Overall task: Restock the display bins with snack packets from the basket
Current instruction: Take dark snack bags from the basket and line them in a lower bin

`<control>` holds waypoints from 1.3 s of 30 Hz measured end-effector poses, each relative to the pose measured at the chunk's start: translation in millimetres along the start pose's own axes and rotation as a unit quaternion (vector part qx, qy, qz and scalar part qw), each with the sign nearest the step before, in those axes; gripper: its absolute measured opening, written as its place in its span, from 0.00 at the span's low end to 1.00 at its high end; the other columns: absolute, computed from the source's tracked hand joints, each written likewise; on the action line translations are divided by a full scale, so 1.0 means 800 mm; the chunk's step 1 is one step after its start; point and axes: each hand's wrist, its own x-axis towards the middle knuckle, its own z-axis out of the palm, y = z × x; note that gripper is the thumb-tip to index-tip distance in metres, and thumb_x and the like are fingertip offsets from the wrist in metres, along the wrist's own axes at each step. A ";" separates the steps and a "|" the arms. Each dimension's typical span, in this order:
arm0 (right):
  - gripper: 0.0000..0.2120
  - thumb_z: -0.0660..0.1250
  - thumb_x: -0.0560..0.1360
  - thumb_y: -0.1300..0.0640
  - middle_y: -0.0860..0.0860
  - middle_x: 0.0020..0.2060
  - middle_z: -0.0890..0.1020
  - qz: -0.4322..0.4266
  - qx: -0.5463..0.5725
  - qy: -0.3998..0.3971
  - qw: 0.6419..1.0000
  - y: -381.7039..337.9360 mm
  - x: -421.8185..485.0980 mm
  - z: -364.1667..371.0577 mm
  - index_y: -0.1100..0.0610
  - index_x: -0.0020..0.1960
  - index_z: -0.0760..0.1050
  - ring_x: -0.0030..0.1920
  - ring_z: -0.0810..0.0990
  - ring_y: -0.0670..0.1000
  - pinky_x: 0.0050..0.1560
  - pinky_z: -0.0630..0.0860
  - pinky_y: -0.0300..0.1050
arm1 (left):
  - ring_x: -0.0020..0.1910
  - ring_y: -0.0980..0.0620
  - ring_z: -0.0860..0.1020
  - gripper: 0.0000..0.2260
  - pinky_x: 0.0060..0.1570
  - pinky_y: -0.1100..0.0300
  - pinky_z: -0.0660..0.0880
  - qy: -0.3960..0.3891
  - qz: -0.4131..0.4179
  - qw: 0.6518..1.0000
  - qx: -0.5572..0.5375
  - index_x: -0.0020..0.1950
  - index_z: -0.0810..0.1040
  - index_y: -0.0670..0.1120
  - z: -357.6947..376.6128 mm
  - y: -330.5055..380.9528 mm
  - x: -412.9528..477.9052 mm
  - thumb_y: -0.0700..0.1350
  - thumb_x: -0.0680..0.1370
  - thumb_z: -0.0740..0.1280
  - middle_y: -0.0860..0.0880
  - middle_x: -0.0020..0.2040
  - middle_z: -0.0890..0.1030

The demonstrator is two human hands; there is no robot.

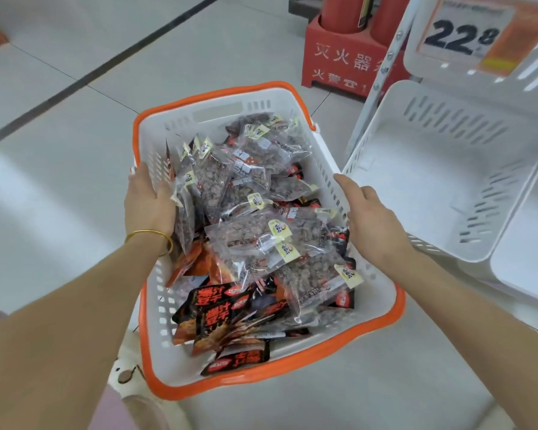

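The basket (174, 361), white with an orange rim, stands on the floor in front of the person. Its long side runs away from them. It is full of snack packets: clear packets (255, 240) with brown pieces lie in the middle and the far part of the basket, and black-and-red packets (218, 315) lie at its near end.

The left hand (149, 203) is at the left wall of the basket, with the thumb at the rim and the fingers going down against some clear packets that stand on edge there. The fingertips are hidden, so I cannot tell if it grasps them. The right hand (373, 218) lies released on the right wall of the basket, fingers straight, holding nothing.

The display bin (416, 187) is just to the right of the basket and looks bare inside. So I judge that packets must travel rightward over the right wall, and the right hand is the nearer one to the bin.
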 end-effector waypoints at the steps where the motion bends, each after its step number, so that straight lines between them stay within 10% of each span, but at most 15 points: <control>1: 0.38 0.56 0.73 0.72 0.58 0.56 0.68 0.001 -0.004 0.000 1.000 0.000 0.002 -0.001 0.47 0.76 0.48 0.35 0.72 0.61 0.36 0.72 0.51 | 0.65 0.41 0.69 0.22 0.64 0.46 0.66 -0.001 0.001 1.000 0.001 0.71 0.63 0.50 0.001 0.002 0.002 0.49 0.77 0.52 0.43 0.68 0.69; 15: 0.38 0.57 0.75 0.70 0.58 0.61 0.68 0.024 -0.071 -0.059 0.995 0.008 -0.003 -0.028 0.47 0.76 0.43 0.45 0.75 0.61 0.39 0.72 0.50 | 0.71 0.33 0.56 0.25 0.69 0.42 0.56 -0.095 -0.097 0.978 0.158 0.77 0.50 0.47 0.001 0.052 -0.025 0.49 0.81 0.53 0.37 0.75 0.54; 18: 0.25 0.59 0.77 0.64 0.57 0.59 0.73 0.002 -0.157 0.020 0.987 -0.010 -0.010 -0.038 0.52 0.72 0.59 0.56 0.71 0.61 0.47 0.71 0.52 | 0.72 0.35 0.54 0.24 0.68 0.40 0.58 -0.081 -0.079 0.975 0.189 0.75 0.53 0.48 -0.008 0.064 -0.031 0.46 0.80 0.56 0.38 0.74 0.54; 20: 0.10 0.56 0.80 0.55 0.57 0.50 0.76 -0.027 -0.093 0.055 0.994 -0.030 -0.017 -0.045 0.57 0.55 0.73 0.54 0.73 0.61 0.48 0.71 0.51 | 0.70 0.36 0.56 0.25 0.65 0.39 0.62 -0.086 -0.007 0.968 0.234 0.74 0.56 0.49 -0.019 0.078 -0.035 0.41 0.78 0.59 0.38 0.72 0.57; 25: 0.29 0.53 0.76 0.34 0.53 0.28 0.71 0.016 0.060 -0.103 0.993 -0.085 -0.020 -0.046 0.57 0.31 0.65 0.33 0.73 0.55 0.37 0.68 0.46 | 0.71 0.39 0.56 0.27 0.68 0.44 0.62 -0.180 0.218 0.879 0.384 0.70 0.67 0.48 -0.032 0.103 -0.030 0.31 0.72 0.62 0.41 0.70 0.63; 34: 0.08 0.69 0.75 0.60 0.53 0.35 0.78 0.140 0.460 -0.132 0.867 -0.057 0.003 -0.050 0.58 0.43 0.69 0.31 0.78 0.46 0.40 0.81 0.41 | 0.61 0.45 0.65 0.08 0.59 0.54 0.69 -0.313 0.371 0.718 0.499 0.54 0.78 0.48 -0.024 0.154 -0.005 0.42 0.76 0.66 0.46 0.59 0.71; 39: 0.06 0.67 0.76 0.62 0.49 0.28 0.69 0.195 0.545 -0.101 0.810 -0.028 0.000 -0.062 0.54 0.47 0.70 0.21 0.68 0.43 0.45 0.82 0.55 | 0.58 0.47 0.68 0.09 0.58 0.57 0.66 -0.374 0.399 0.767 0.335 0.52 0.78 0.49 -0.010 0.177 -0.022 0.48 0.74 0.70 0.51 0.49 0.71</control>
